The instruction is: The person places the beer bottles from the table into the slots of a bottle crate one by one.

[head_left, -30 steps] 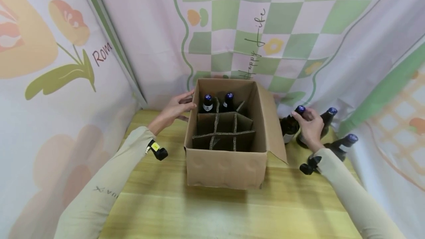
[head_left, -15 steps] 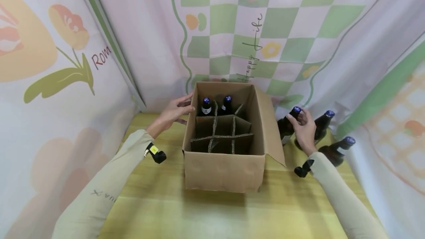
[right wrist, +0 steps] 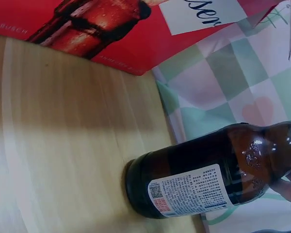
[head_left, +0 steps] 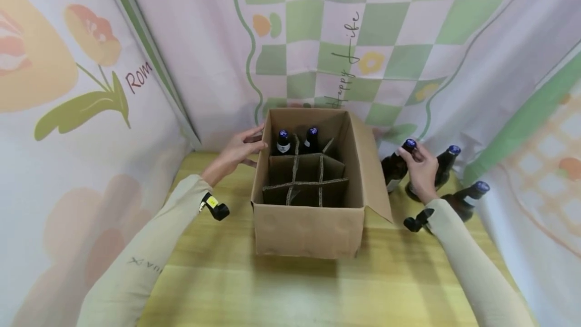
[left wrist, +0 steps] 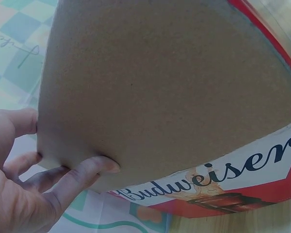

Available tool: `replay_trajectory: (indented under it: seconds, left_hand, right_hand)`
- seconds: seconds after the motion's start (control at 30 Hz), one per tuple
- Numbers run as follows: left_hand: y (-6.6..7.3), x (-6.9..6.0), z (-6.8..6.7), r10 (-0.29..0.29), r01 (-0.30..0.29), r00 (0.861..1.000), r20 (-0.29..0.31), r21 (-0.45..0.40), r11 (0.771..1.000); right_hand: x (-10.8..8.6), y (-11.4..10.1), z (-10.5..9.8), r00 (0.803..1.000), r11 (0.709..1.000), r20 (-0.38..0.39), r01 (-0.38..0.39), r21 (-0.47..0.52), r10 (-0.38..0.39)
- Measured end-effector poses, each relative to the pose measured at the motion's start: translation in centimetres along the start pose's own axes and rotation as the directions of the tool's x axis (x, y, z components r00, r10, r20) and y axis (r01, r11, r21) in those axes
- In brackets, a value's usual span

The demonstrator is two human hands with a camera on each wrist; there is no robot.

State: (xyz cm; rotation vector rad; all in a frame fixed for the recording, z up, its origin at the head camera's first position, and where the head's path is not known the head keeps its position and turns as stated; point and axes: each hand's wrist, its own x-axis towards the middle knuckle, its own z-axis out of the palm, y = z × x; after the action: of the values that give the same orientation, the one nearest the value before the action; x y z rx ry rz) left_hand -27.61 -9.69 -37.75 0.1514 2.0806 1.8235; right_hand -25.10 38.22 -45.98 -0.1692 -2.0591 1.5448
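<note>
An open cardboard box [head_left: 308, 231] with cardboard dividers [head_left: 295, 175] sits mid-table. Two dark beer bottles, a left one [head_left: 283, 146] and a right one [head_left: 311, 143], stand in its far compartments. My left hand [head_left: 235, 154] grips the box's far left edge. In the left wrist view, its fingers [left wrist: 87, 170] lie at the border of a plain brown flap [left wrist: 150, 97], one on the face. To the right of the box, my right hand [head_left: 423, 173] pinches the neck of a brown glass beer bottle [right wrist: 199, 174]. That bottle leans slightly, its base at the tabletop.
Two more dark bottles, a far one [head_left: 445, 165] and a nearer one [head_left: 465, 202], stand right of my right hand. A side flap [head_left: 372, 175] of the box hangs outward on the right. Patterned curtains [head_left: 218, 54] border the wooden table [head_left: 290, 291].
The head view shifts slightly and returns. My right hand stays on the bottle's neck, and the bottle's cap sits a little higher. The left hand and box keep their places.
</note>
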Motion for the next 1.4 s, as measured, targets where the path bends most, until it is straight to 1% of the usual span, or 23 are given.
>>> replay_trajectory:
  seconds: [0.1,0.17,0.2,0.27,0.33,0.43,0.5,0.6,0.73,0.87,0.97,1.0,1.1,1.17,1.27,1.33,1.4]
  left_hand:
    - [0.0,0.0,0.1,0.001,-0.001,1.000,0.007,-0.009,1.000]
    - [0.0,-0.1,0.1,0.004,-0.004,1.000,0.006,-0.003,1.000]
    - [0.0,-0.2,0.1,0.004,-0.004,1.000,0.005,-0.001,1.000]
    - [0.1,-0.2,0.1,0.004,-0.004,1.000,0.004,0.006,1.000]
    - [0.1,-0.2,0.1,0.001,-0.001,1.000,0.003,0.010,1.000]
    - [0.1,0.0,0.2,0.000,0.000,1.000,0.002,0.009,1.000]
    - [0.1,0.1,0.2,0.002,-0.002,1.000,0.004,0.007,1.000]
    - [0.1,0.1,0.2,0.002,-0.002,1.000,0.006,0.005,1.000]
    - [0.0,0.1,0.1,-0.001,0.001,1.000,0.011,0.011,1.000]
    - [-0.1,0.1,0.1,0.001,-0.001,1.000,0.013,0.014,1.000]
    - [0.0,0.2,0.1,0.002,-0.002,1.000,0.015,0.010,1.000]
    - [0.0,0.2,0.1,0.002,-0.002,1.000,0.016,0.009,1.000]
    - [0.1,0.2,0.1,0.002,-0.002,1.000,0.016,0.008,1.000]
    - [0.1,0.1,0.1,0.002,-0.002,1.000,0.015,0.009,1.000]
    - [0.1,0.1,0.1,-0.001,0.000,1.000,0.011,0.007,1.000]
    - [0.1,0.1,0.1,-0.004,0.004,1.000,0.010,0.007,1.000]
    - [0.0,0.1,0.1,-0.007,0.007,1.000,0.010,0.010,1.000]
  right_hand:
    - [0.7,1.1,0.0,0.993,0.991,-0.047,-0.106,0.076,0.110]
    - [1.2,1.7,0.2,0.980,0.977,-0.067,-0.177,0.120,0.186]
    - [1.3,1.8,0.3,0.974,0.971,-0.073,-0.205,0.125,0.215]
    - [1.5,1.8,0.3,0.958,0.952,-0.074,-0.265,0.156,0.278]
    - [1.5,1.3,0.2,0.944,0.932,-0.064,-0.308,0.190,0.325]
    - [1.5,0.9,0.0,0.929,0.909,-0.054,-0.346,0.232,0.367]
    - [1.4,0.5,-0.1,0.923,0.900,-0.046,-0.359,0.248,0.381]
    - [1.5,-0.1,-0.1,0.924,0.911,-0.058,-0.361,0.197,0.379]
    - [2.0,-1.2,-0.3,0.915,0.910,-0.074,-0.380,0.165,0.396]
    - [2.4,-2.5,-0.7,0.907,0.891,-0.051,-0.398,0.217,0.418]
    - [2.5,-3.3,-0.8,0.915,0.900,-0.033,-0.389,0.196,0.403]
    - [2.6,-3.6,-0.9,0.920,0.908,-0.030,-0.382,0.171,0.392]
    - [2.7,-4.2,-1.0,0.933,0.924,-0.022,-0.353,0.146,0.360]
    - [2.7,-4.6,-1.0,0.936,0.924,-0.018,-0.345,0.166,0.352]
    - [2.9,-5.1,-1.1,0.933,0.908,-0.007,-0.349,0.232,0.360]
    - [2.9,-5.3,-1.2,0.930,0.897,0.005,-0.357,0.261,0.369]
    - [2.9,-5.5,-1.4,0.928,0.891,0.013,-0.362,0.273,0.372]
